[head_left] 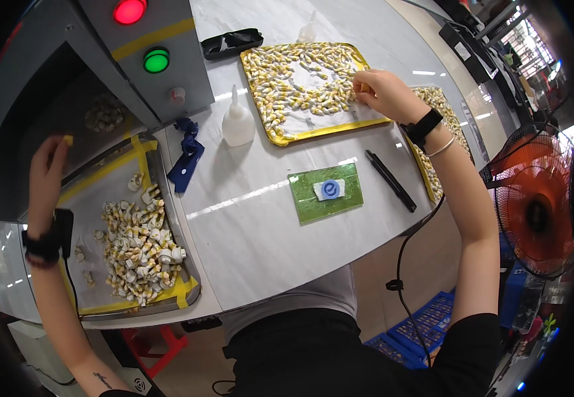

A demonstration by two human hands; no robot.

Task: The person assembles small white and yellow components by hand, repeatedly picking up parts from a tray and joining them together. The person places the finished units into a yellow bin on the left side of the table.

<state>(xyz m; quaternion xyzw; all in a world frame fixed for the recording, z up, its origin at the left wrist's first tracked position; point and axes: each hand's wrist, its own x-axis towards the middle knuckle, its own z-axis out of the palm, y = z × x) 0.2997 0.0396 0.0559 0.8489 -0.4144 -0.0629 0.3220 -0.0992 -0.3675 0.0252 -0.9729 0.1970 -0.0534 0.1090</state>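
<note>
Desk: pale glossy desk, curved at the near edge, carrying trays, bottle and small tools.
Squeeze bottle: clear squeeze bottle with a thin nozzle stands upright between the machine and the yellow tray.
Blue cloth: a knotted blue cloth lies just beside the grey tray's far corner.
Green mat: a green mat with a white-and-blue label lies near the desk's middle, well apart from both hands.
Black pen: a black pen lies slanted right of the mat, under the right forearm's line.
Dark glasses: dark glasses lie beyond the yellow tray's far left corner.
Machine: a grey machine with a red lamp and a green lamp stands at the left.
Fan: an orange fan stands off the desk on the right.
Small parts: small parts, cream and yellow, ring the yellow tray with a bare patch in the middle; more parts heap in the grey tray at the left.
Right hand: right hand rests at the yellow tray's right edge, fingers pinched closed on one small yellowish part.
Left hand: left hand is raised at the machine's opening, fingers closed on a small yellow piece.
</note>
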